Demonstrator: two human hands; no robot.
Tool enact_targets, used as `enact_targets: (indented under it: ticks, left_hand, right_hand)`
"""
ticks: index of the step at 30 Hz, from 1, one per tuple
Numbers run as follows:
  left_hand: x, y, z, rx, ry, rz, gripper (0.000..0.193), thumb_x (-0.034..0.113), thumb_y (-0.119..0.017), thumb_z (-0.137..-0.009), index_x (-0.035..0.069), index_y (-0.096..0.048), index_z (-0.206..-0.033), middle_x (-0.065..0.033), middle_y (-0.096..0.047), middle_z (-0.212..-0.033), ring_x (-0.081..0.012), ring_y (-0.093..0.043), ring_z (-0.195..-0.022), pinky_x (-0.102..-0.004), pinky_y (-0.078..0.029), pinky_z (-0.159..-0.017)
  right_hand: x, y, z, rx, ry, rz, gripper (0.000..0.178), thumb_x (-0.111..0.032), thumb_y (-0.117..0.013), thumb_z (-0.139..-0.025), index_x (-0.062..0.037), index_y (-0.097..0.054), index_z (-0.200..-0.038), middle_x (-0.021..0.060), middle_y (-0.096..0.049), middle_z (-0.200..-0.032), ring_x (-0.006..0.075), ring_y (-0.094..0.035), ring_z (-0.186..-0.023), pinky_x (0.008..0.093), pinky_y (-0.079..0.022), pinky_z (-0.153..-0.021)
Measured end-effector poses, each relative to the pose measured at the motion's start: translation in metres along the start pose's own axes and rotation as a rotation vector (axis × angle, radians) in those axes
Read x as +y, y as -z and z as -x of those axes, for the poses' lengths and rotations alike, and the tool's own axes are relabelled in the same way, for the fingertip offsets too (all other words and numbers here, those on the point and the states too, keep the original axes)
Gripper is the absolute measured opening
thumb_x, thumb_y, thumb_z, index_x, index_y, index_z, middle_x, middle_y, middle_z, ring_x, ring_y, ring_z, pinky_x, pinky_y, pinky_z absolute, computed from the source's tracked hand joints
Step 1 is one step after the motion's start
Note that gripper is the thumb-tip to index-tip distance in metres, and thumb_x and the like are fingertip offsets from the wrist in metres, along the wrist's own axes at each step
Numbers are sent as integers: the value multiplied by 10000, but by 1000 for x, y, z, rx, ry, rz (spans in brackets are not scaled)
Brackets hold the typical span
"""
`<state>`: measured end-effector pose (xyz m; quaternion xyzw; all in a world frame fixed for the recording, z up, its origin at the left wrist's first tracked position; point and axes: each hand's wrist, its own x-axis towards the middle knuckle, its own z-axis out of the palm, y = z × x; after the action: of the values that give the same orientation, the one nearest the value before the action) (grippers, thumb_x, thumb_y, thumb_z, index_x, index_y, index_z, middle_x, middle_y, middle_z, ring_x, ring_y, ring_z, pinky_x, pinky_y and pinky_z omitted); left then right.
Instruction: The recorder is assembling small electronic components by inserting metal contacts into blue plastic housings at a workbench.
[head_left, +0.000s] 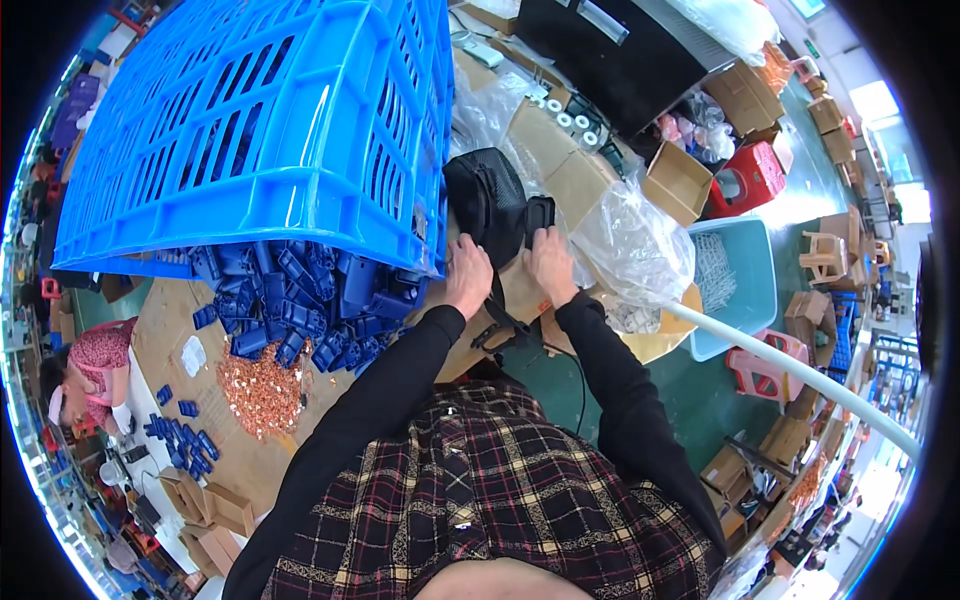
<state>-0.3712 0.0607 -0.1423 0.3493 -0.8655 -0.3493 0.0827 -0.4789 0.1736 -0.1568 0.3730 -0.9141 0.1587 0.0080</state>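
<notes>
A black mesh bag (485,190) is seen beside the blue crate (330,130), its lower edge met by the left hand (468,275). A small black case (540,212) is touched by the right hand (551,263); whether either is firmly grasped cannot be told.

The view comes from a wide fisheye camera worn on the person's head, upright and unmirrored, facing steeply down and forward over the chest. A black, red and cream plaid shirt (480,490) fills the near middle, very close to the lens. The left hand (468,275) and right hand (550,262) lie a little beyond the centre, within arm's reach. A large bright-blue slotted plastic crate (300,190) looms close at far left, hiding part of the brown cardboard-covered counter (170,340). Smooth green floor (545,385) shows at the near right. The room bends around the rim, small and distant, inside a dark border.
</notes>
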Motion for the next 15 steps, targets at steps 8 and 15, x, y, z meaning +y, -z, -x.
enact_targets:
  ticks: [8, 15]
  left_hand:
    - [-17, -5, -4, 87, 258, 396, 227, 95, -408, -857, -90, -397, -987, -304, -503, -914, -420, -516, -864, -457, -397, -757]
    - [24, 23, 4, -44, 412, 647, 249, 93, -369, -865, -105, -324, -1008, -307, -500, -893, -390, -572, -701, -388, -506, -554]
  right_hand:
    - [-11, 22, -1, 124, -33, -370, 135, -106, -547, -741, 1, -507, -812, 133, -496, -793, 273, -537, -724, 355, -460, -622]
    - [-34, 59, 15, -356, -191, -1224, 99, -105, -534, -805, -9, -543, -825, -11, -490, -703, 79, -466, -645, 230, -391, -576]
